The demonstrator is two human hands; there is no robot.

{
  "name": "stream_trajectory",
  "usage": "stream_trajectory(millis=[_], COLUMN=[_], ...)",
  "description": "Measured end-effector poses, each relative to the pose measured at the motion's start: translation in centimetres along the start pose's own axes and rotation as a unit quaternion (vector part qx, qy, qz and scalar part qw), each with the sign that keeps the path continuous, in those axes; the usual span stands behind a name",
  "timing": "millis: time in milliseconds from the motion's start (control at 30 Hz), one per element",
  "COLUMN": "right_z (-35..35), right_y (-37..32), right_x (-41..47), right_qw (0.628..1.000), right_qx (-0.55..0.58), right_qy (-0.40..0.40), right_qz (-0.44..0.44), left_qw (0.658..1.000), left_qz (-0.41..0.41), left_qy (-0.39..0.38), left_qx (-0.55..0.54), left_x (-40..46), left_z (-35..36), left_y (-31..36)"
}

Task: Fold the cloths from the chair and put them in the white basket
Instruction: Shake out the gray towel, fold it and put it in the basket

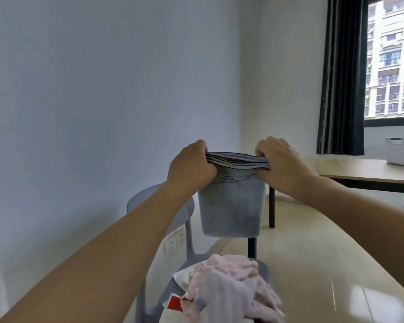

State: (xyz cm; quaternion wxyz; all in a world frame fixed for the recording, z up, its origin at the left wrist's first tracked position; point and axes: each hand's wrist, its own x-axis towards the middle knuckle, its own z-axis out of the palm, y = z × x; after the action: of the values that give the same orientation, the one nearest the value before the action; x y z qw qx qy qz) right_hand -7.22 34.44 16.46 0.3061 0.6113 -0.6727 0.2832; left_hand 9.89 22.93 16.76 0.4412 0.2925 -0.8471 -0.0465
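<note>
Above the chair (pixel 160 201), 2 hands, the left hand (pixel 191 165) and right hand (pixel 281 160), pinch the top fold of a grey cloth (pixel 232 203) with fingers curled tight, while pink cloths (pixel 229 285) lie on its seat and the white basket (pixel 401 151) stands well apart on the table (pixel 359 171).

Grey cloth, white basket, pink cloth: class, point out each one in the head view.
grey cloth (pixel 232 207): head view, on its hanging front panel.
white basket (pixel 400 152): head view, on its ribbed side wall.
pink cloth (pixel 229 279): head view, on its crumpled top.
</note>
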Motion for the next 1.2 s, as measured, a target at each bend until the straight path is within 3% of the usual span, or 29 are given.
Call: stream_trajectory(millis=[67,100,133,200,300,367,400,433,500,667,767,867,1067,1200], right_z=[1.0,1.8,3.0,6.1,11.1,13.6,14.5,15.2,16.5,20.0,22.8,26.4,30.7,29.1], right_y=[-0.6,-0.9,-1.2,-1.9,-2.7,-3.0,-3.0,-2.8,-1.9,2.3,4.6,6.4,8.6,8.5], right_x=[-2.1,-3.6,-5.2,-9.4,-15.5,-17.8,-18.2,-18.3,-17.5,-13.1,-10.6,-9.4,-10.4,-10.2], right_qw=[0.996,0.986,0.97,0.925,0.805,0.712,0.688,0.685,0.716,0.802,0.839,0.847,0.8,0.815], right_qx=[0.017,0.049,0.082,0.087,0.076,0.101,0.102,0.096,0.082,0.111,0.106,0.071,0.085,0.169], right_qy=[-0.091,-0.155,-0.222,-0.358,-0.575,-0.675,-0.698,-0.703,-0.677,-0.556,-0.502,-0.498,-0.561,-0.505], right_qz=[0.006,0.031,0.062,0.097,0.128,0.164,0.17,0.165,0.149,0.188,0.181,0.169,0.194,0.229], left_qw=[0.996,0.987,0.966,0.882,0.745,0.711,0.706,0.705,0.715,0.824,0.863,0.869,0.807,0.836], left_qz=[-0.023,-0.039,-0.054,-0.082,-0.125,-0.11,-0.104,-0.109,-0.148,-0.192,-0.224,-0.235,-0.218,-0.186], left_qy=[-0.08,-0.156,-0.251,-0.457,-0.651,-0.689,-0.694,-0.696,-0.682,-0.523,-0.428,-0.418,-0.546,-0.516], left_qx=[0.021,0.029,0.043,0.078,0.079,0.093,0.095,0.084,0.029,-0.105,-0.148,-0.122,-0.056,-0.015], left_x=[-1.9,-3.1,-4.6,-8.3,-14.4,-17.0,-17.4,-17.4,-16.3,-11.6,-9.4,-8.4,-8.0,-7.1], left_z=[0.6,1.4,2.4,4.8,8.6,10.8,11.6,12.2,13.0,16.2,20.1,24.5,28.7,27.5], left_y=[-0.8,-1.5,-2.2,-4.0,-6.3,-7.2,-7.6,-8.0,-9.4,-13.0,-14.9,-17.2,-19.1,-18.1])
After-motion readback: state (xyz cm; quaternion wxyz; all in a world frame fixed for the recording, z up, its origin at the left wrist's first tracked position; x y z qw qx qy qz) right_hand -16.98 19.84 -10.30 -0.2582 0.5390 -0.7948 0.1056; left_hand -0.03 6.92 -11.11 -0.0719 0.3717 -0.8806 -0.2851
